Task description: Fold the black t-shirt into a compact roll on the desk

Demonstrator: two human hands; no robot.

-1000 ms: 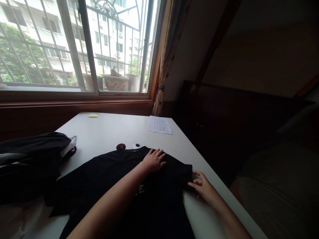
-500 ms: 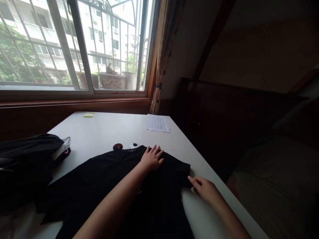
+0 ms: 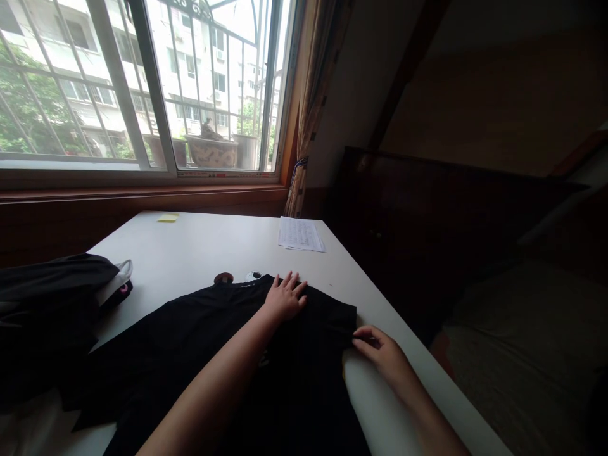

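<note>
A black T-shirt (image 3: 304, 380) lies spread on the white table (image 3: 228, 244), its collar toward the window. My left hand (image 3: 286, 299) rests flat on it near the collar and shoulder, fingers spread. At the end of the right-hand sleeve, my right hand (image 3: 377, 347) pinches the sleeve's hem between thumb and fingers. Just beyond the collar sit a brown round object (image 3: 223, 278) and a white-and-black round object (image 3: 255, 276), partly covered by the shirt. Small white print on the chest is mostly hidden by my left forearm.
A pile of dark clothes (image 3: 52, 304) lies on the table's left side. Printed papers (image 3: 300, 234) are at the far right corner, and a yellow sticky note (image 3: 168, 217) at the far left. Beyond stand a barred window (image 3: 213, 95) and a tied curtain (image 3: 304, 126).
My right hand has moved slightly left and up along the sleeve end, its fingers now closed on the hem. The sleeve edge has shifted a little inward. My left hand stays flat on the shirt.
</note>
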